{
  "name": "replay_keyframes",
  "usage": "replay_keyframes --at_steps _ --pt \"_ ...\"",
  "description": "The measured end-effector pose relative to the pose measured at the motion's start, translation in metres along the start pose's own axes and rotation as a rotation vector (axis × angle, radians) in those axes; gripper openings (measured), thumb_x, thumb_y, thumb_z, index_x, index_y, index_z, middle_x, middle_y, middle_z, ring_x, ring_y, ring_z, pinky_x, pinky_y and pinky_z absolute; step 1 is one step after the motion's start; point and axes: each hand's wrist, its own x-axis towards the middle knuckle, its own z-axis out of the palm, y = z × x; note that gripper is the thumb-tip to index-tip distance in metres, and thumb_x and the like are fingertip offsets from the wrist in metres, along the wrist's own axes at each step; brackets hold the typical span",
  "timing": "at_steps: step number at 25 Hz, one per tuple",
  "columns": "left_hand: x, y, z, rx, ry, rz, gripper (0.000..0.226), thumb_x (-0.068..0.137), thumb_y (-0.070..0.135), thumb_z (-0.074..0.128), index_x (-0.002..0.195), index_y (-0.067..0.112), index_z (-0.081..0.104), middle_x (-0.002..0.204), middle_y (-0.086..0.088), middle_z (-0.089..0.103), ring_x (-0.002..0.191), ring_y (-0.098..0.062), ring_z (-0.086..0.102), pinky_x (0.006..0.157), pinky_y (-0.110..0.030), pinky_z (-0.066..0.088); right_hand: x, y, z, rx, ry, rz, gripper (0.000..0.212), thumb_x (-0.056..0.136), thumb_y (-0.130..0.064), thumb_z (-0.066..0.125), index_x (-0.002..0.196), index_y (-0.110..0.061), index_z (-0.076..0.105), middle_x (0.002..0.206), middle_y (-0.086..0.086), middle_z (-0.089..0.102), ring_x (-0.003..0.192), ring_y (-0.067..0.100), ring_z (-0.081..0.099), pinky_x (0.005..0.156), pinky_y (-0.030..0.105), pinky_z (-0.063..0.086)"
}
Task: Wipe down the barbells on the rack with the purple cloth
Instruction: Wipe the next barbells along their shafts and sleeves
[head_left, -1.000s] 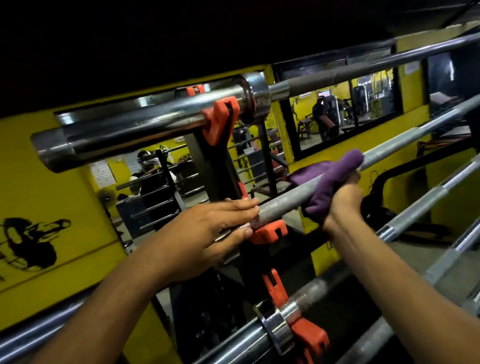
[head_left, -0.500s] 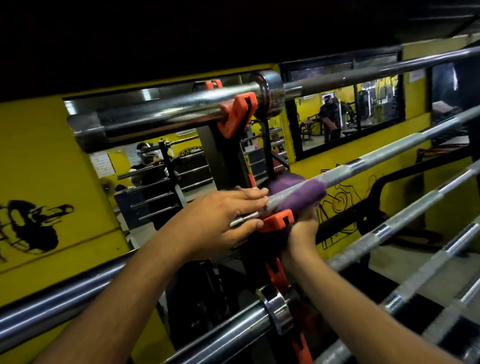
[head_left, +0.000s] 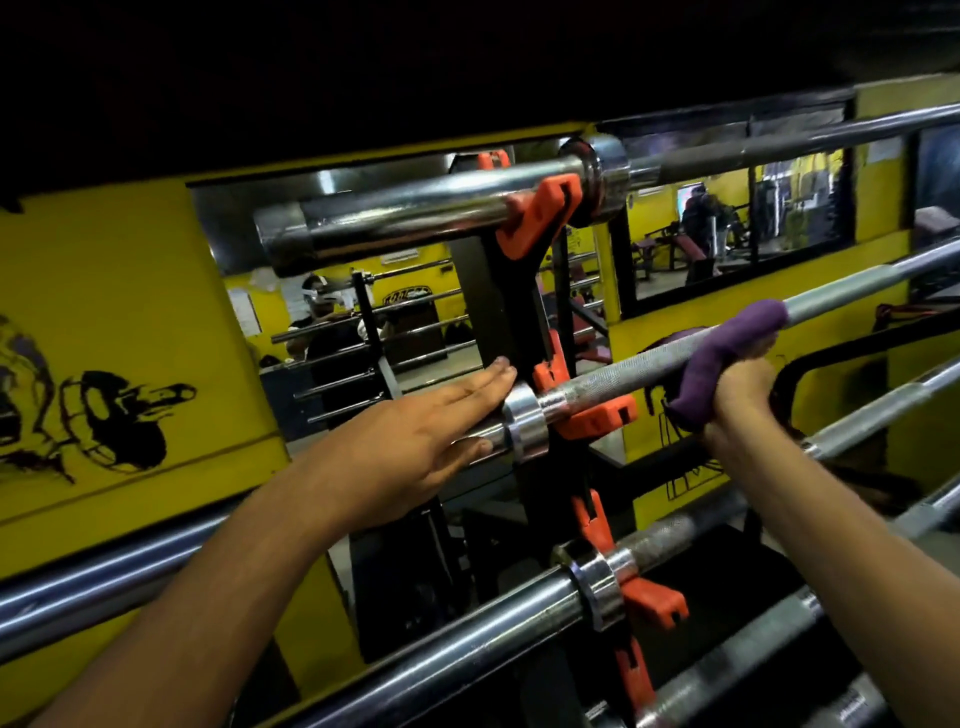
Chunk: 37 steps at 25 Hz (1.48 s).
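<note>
Since a moment ago my right hand (head_left: 737, 387), gripping the purple cloth (head_left: 727, 358), slid rightward along the middle barbell (head_left: 613, 376); left hand (head_left: 415, 441) flat, steadying; lower bars apparently remain.

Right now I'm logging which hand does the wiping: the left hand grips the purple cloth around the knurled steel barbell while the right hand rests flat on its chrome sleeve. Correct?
The hands are swapped. In the head view the right hand grips the purple cloth around the knurled steel barbell, while the left hand rests flat on its chrome sleeve.

No text, label or number in view is sharp enough to read.
</note>
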Motion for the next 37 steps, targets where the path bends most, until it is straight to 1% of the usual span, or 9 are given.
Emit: replay_keyframes --at_steps 4,12,15,19,22,26,32,34,37 --pt "-0.001 -0.002 0.004 0.029 0.012 0.017 0.069 0.103 0.042 0.038 0.154 0.047 -0.008 0.157 0.036 -0.01 0.143 0.003 0.022 0.114 -0.028 0.034 -0.078 0.015 -0.001 -0.33 -0.291 -0.07 0.029 0.108 -0.036 0.034 0.092 -0.022 0.053 0.076 -0.003 0.062 0.062 0.006 0.059 0.062 0.025 0.053" --pt "-0.038 -0.007 -0.017 0.013 -0.097 0.07 0.081 0.103 0.038 0.045 0.146 0.056 -0.021 0.155 0.037 -0.019 0.142 -0.002 0.028 0.113 -0.028 0.034 -0.177 -0.078 -0.018 -0.609 -0.492 -0.229 0.04 0.106 -0.018 0.041 0.072 -0.013 0.061 0.053 -0.011 0.065 0.057 0.008 0.058 0.051 0.014 0.045" --pt "-0.079 -0.027 -0.028 0.047 -0.098 0.067 0.074 0.1 0.049 0.04 0.147 0.057 -0.016 0.154 0.04 -0.017 0.141 0.001 0.028 0.112 -0.026 0.036 -0.193 -0.101 -0.005 -0.584 -0.397 -0.556 0.024 0.106 -0.034 0.047 0.1 -0.021 0.066 0.084 -0.009 0.069 0.072 0.004 0.06 0.063 0.014 0.046" --pt "-0.12 -0.057 -0.029 0.034 -0.072 0.061 0.068 0.093 0.062 0.036 0.147 0.062 -0.005 0.153 0.044 -0.006 0.144 0.008 0.018 0.118 -0.027 0.029 -0.184 -0.089 0.033 -1.566 -0.524 -1.127 0.054 0.094 -0.065 0.041 0.136 -0.035 0.054 0.134 -0.001 0.038 0.101 0.015 0.058 0.079 0.033 0.051" --pt "-0.123 -0.06 -0.024 0.017 -0.034 0.058 0.068 0.096 0.053 0.047 0.148 0.061 0.005 0.153 0.044 0.001 0.142 0.01 0.019 0.116 -0.02 0.024 -0.176 -0.098 0.058 -1.951 -0.738 -1.012 0.046 0.092 -0.061 0.051 0.125 -0.03 0.059 0.129 -0.002 0.044 0.107 0.026 0.061 0.08 0.037 0.051" --pt "-0.122 -0.064 -0.024 -0.028 -0.018 0.04 0.067 0.097 0.048 0.053 0.149 0.058 0.013 0.153 0.042 0.007 0.143 0.01 0.02 0.115 -0.018 0.022 -0.177 -0.123 0.075 -2.077 -0.996 -0.948 0.031 0.09 -0.054 0.063 0.109 -0.03 0.063 0.107 -0.008 0.039 0.101 0.02 0.057 0.081 0.036 0.048" --pt "-0.119 -0.066 -0.022 -0.066 0.008 0.031 0.069 0.096 0.046 0.058 0.148 0.06 0.016 0.153 0.042 0.012 0.143 0.007 0.025 0.118 -0.032 0.032 -0.183 -0.126 0.084 -2.179 -1.187 -0.874 0.032 0.087 -0.046 0.067 0.113 -0.028 0.067 0.118 -0.007 0.049 0.099 0.014 0.054 0.082 0.03 0.044" --pt "-0.119 -0.068 -0.021 -0.076 0.027 0.035 0.069 0.095 0.047 0.06 0.148 0.059 0.018 0.154 0.04 0.014 0.143 0.008 0.023 0.119 -0.033 0.03 -0.181 -0.137 0.101 -2.184 -1.166 -0.729 0.033 0.08 -0.05 0.066 0.105 -0.029 0.068 0.11 -0.007 0.059 0.095 0.015 0.058 0.086 0.034 0.048" --pt "-0.119 -0.068 -0.018 -0.061 0.042 0.043 0.068 0.095 0.047 0.06 0.147 0.061 0.017 0.151 0.044 0.014 0.137 0.017 0.017 0.119 -0.025 0.025 -0.189 -0.159 0.115 -1.956 -0.902 -0.95 0.026 0.088 -0.049 0.063 0.094 -0.023 0.063 0.096 -0.005 0.063 0.09 0.02 0.061 0.081 0.038 0.05"
